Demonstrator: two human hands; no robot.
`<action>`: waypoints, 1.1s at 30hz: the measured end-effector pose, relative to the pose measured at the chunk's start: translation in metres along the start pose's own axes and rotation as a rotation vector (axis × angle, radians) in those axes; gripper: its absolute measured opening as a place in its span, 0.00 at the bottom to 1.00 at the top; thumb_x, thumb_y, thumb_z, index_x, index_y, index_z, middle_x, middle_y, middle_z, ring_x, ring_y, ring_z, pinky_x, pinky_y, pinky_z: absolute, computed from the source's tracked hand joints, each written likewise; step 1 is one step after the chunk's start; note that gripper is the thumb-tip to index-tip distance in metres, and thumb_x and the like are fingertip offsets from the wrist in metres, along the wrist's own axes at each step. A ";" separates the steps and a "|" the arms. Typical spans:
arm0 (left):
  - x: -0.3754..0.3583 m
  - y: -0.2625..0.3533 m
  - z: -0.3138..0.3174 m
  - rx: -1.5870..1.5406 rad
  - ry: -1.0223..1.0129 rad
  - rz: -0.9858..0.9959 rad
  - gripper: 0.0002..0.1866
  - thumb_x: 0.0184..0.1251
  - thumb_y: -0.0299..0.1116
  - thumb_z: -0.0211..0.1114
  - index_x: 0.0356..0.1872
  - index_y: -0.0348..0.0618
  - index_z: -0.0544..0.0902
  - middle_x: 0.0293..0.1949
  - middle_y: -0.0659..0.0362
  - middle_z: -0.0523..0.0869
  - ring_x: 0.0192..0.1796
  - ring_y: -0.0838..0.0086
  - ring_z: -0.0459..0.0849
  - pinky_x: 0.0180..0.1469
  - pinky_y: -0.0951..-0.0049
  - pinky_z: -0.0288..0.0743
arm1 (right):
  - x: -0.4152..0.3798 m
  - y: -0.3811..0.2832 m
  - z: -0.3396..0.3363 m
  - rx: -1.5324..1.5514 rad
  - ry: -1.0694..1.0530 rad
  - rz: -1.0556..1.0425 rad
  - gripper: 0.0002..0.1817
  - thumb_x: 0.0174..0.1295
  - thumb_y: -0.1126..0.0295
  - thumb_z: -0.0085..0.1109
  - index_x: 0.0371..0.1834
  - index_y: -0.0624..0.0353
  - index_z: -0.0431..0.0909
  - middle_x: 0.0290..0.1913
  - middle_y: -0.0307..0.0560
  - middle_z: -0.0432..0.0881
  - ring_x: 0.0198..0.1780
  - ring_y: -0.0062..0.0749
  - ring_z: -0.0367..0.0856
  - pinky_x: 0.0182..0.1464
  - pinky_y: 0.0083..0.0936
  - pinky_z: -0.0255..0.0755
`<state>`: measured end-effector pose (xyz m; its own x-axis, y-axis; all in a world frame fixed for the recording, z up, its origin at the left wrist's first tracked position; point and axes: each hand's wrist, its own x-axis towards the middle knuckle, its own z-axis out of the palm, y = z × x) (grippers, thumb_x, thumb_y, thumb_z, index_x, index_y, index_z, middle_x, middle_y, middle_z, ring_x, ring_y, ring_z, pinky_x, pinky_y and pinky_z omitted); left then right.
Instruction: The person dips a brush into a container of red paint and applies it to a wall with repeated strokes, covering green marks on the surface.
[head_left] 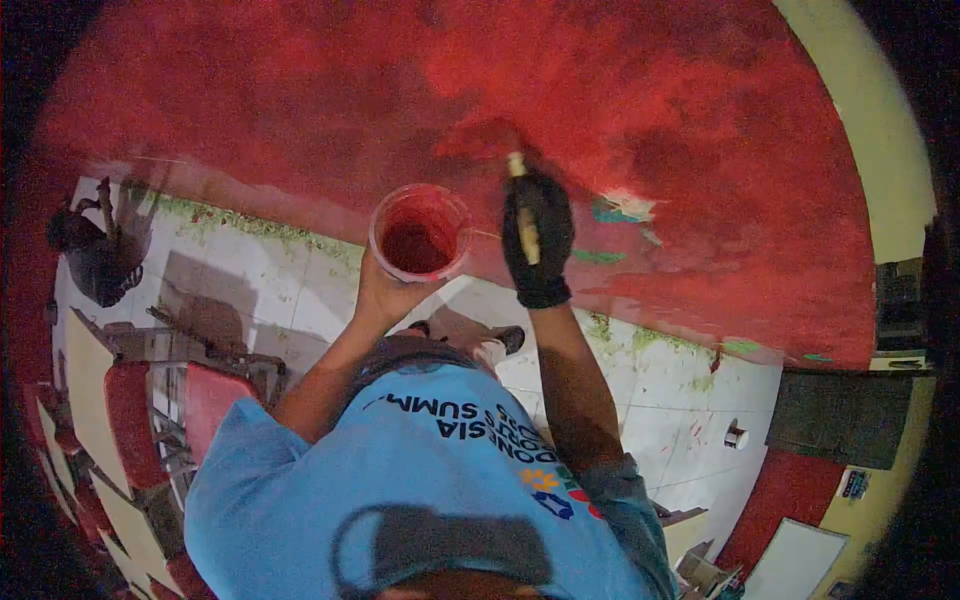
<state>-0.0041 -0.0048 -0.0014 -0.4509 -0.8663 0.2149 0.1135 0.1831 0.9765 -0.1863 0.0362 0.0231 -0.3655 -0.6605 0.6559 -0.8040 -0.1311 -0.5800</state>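
Note:
My left hand [392,298] grips a plastic tub [447,208] from below and behind, its open top facing me. Red paint [415,245] lies inside and smears the tub's inner wall. My right hand [543,235], in a black glove, is closed around a paintbrush [516,165] with a pale handle. The brush points up at the wall [660,90], which is covered in uneven, streaky red. Its bristles are blurred against the red surface. Right of the glove, a pale and teal patch [625,207] shows through the red.
White floor tiles [660,410] run along the wall's foot, with greenish and red specks near it. Chairs with red backs [215,395] stand at left, beside a dark object [100,250] by the wall. At right are a white roll [735,434] and a dark panel [840,418].

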 end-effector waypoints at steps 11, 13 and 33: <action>-0.001 -0.002 -0.004 0.033 0.053 0.033 0.39 0.33 0.31 0.78 0.52 0.38 0.69 0.48 0.54 0.77 0.51 0.67 0.76 0.56 0.66 0.67 | -0.031 0.030 0.019 -0.152 0.018 0.002 0.08 0.54 0.76 0.56 0.37 0.63 0.77 0.38 0.50 0.79 0.39 0.37 0.77 0.41 0.29 0.71; 0.001 0.000 -0.005 0.036 0.036 0.041 0.39 0.33 0.31 0.78 0.52 0.38 0.69 0.48 0.54 0.77 0.51 0.67 0.76 0.56 0.66 0.68 | -0.037 0.038 0.024 -0.189 -0.215 0.075 0.08 0.56 0.72 0.53 0.37 0.60 0.78 0.37 0.52 0.80 0.39 0.44 0.77 0.40 0.33 0.71; -0.002 -0.003 -0.001 0.126 0.013 0.012 0.37 0.34 0.33 0.78 0.50 0.39 0.71 0.46 0.55 0.79 0.50 0.68 0.77 0.55 0.66 0.68 | -0.046 0.025 0.029 0.097 -0.043 0.193 0.10 0.53 0.77 0.55 0.40 0.63 0.77 0.40 0.50 0.79 0.40 0.37 0.77 0.43 0.29 0.70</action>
<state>-0.0022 -0.0040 -0.0044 -0.4385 -0.8695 0.2275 0.0063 0.2501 0.9682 -0.1755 0.0418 -0.0355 -0.4859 -0.7108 0.5085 -0.6714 -0.0689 -0.7379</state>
